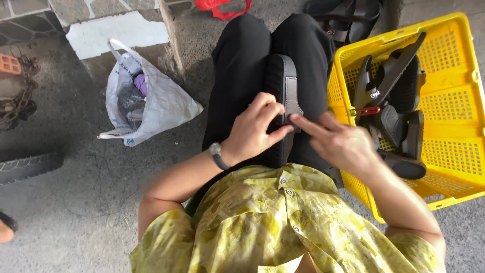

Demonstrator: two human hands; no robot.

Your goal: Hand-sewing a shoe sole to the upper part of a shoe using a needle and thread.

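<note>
From the head camera we look down at our lap. A black sandal (283,81) lies along our black trousers (237,65), with its far end pointing to twelve o'clock. Our left hand (255,129) sits on the sandal's near part, and its fingers (275,108) are curled and pinched on the strap. Our right hand (341,144) is just beside it at three o'clock. Its pointing finger (303,124) sticks out and touches the strap, and the other fingers are bent in loosely, so this hand grips nothing. A watch (217,154) is on our left wrist.

At three o'clock a yellow basket (454,101) stands close to our leg. More black sandals (394,101) are piled inside it, and a small red clip (369,110) shows among them. The basket's near wall is right against our right arm, so that side is tight.

At nine o'clock a white plastic bag (151,101) sits on the grey floor (76,202), well apart from our hands. Past it, at the left edge, lie a rusty chain (20,101) and a dark tyre strip (28,167). At twelve o'clock we see a red thing (222,7) and more dark sandals (348,17) past our knees.

The floor between the bag and our left leg is bare, so that side has room.
</note>
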